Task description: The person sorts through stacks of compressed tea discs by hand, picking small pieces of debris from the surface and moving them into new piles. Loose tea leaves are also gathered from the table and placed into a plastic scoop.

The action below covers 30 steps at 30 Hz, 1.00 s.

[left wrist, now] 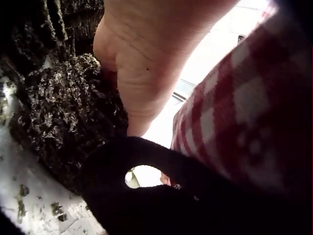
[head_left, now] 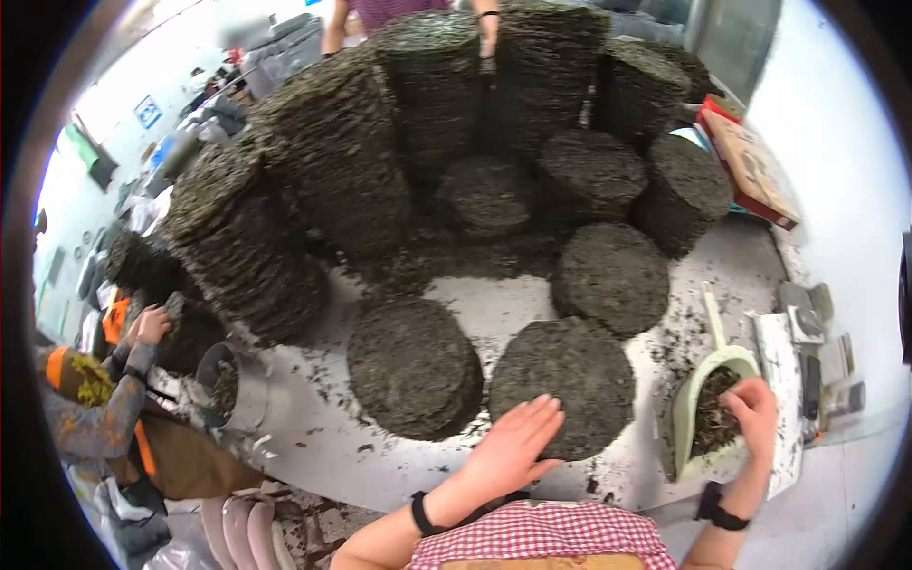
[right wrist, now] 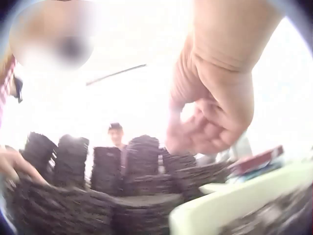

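My left hand (head_left: 518, 437) lies with straight fingers on top of a round stack of dark dried seaweed sheets (head_left: 579, 370) near the table's front edge. In the left wrist view, the rough layered side of that stack (left wrist: 68, 112) shows beside the thumb. Close to its left stands another round seaweed stack (head_left: 410, 366). My right hand (head_left: 755, 413) is above a pale green dustpan (head_left: 682, 432) filled with dark scraps (head_left: 712, 427). Its fingers are curled in toward the thumb in the right wrist view, and nothing shows between them.
Tall seaweed stacks (head_left: 332, 152) form an arc across the back, with lower stacks (head_left: 613, 275) at the right. A metal pot (head_left: 252, 389) stands at left beside another person's hand (head_left: 149, 326). A person stands behind the stacks. A red-edged box (head_left: 750, 166) lies at back right.
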Each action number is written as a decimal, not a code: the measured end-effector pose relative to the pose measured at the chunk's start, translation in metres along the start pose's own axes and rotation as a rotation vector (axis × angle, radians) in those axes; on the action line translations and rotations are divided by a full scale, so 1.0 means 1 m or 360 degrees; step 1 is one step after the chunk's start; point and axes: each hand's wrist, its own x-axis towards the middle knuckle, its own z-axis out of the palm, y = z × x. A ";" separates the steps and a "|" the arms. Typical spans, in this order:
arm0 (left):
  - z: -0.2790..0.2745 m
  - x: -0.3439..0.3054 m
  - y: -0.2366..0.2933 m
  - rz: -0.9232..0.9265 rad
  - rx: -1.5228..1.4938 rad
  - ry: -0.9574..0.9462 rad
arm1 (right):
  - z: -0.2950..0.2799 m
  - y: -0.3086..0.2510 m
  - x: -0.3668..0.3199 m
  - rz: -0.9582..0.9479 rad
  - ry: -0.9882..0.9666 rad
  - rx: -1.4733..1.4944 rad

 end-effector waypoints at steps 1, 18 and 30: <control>0.002 0.001 0.000 0.0028 -0.0022 0.0006 | 0.010 -0.001 -0.003 -0.0010 -0.0051 0.0037; 0.012 0.012 0.033 -0.0040 0.0439 0.0003 | 0.138 0.019 -0.011 -0.0302 -0.0330 0.0307; 0.005 0.012 0.032 0.0056 0.0523 -0.0031 | 0.135 -0.023 0.025 -0.0657 -0.0265 -0.0450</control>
